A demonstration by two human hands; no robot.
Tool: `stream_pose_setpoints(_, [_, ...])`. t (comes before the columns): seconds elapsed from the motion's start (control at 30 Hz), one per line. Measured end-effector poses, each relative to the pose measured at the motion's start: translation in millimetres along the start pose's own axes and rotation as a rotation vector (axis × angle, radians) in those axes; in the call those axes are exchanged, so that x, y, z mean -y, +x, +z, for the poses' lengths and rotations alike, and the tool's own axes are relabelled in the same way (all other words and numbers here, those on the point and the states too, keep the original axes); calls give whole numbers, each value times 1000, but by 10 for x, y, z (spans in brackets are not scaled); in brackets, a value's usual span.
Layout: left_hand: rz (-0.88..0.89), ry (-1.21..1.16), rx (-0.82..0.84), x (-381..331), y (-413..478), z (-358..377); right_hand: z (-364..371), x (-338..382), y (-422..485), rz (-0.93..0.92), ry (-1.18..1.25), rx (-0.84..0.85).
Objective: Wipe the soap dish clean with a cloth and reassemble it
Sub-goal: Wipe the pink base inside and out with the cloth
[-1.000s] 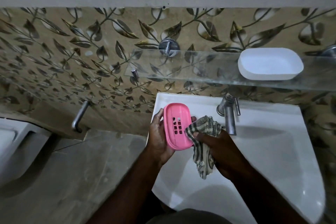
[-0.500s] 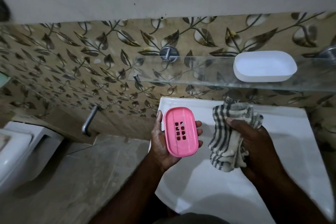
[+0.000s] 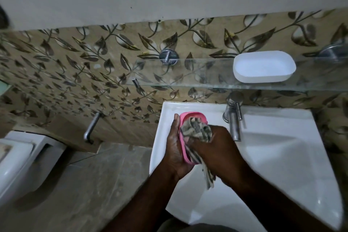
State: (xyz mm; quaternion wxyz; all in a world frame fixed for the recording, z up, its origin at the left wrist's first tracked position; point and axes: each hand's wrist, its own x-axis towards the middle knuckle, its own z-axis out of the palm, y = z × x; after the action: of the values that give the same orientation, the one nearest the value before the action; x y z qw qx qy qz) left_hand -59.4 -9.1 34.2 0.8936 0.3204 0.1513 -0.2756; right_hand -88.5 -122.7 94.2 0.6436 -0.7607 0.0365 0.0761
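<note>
My left hand (image 3: 176, 149) grips the pink soap dish insert (image 3: 183, 137) over the left part of the white basin (image 3: 282, 156), holding it on edge. My right hand (image 3: 216, 149) holds a bunched striped cloth (image 3: 197, 130) and presses it onto the face of the pink insert, covering most of it. A loose end of the cloth hangs down below my hands. The white soap dish base (image 3: 263, 67) stands empty on the glass shelf (image 3: 188, 73) above the basin, apart from both hands.
A chrome tap (image 3: 234, 117) rises at the back of the basin, just right of my hands. A toilet (image 3: 20, 158) is at the far left, with a chrome spout (image 3: 92, 128) on the leaf-patterned wall. Shelf brackets (image 3: 167, 56) hold the glass.
My right hand has brought the cloth left from beside the tap onto the pink insert. My left hand has tilted the insert and lowered it slightly.
</note>
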Motion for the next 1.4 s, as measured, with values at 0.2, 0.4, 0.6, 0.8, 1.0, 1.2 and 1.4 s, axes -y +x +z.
stream_pose_setpoints(0.2, [-4, -10, 77, -52, -32, 49, -41, 38, 92, 187, 187, 114])
stream_pose_setpoints(0.4, [-6, -83, 91, -204, -3, -43, 240, 217, 110, 33, 18, -10])
stream_pose_setpoints(0.6, [-31, -96, 85, -248, -42, -85, 270, 306, 242, 144, 125, 20])
stream_pose_setpoints(0.8, [9, -88, 217, -389, -21, -200, 514, 337, 67, 8, -60, -2])
stream_pose_setpoints(1.0, [-3, -130, 206, -403, -4, -75, 458, 505, 327, 54, 133, -117])
stream_pose_setpoints(1.2, [-40, -46, 143, -508, 128, -180, 497, 389, 182, -49, -223, 22])
stream_pose_setpoints(1.4, [-127, 41, -4, -520, 255, -205, 235, 194, 149, -357, -1129, 289])
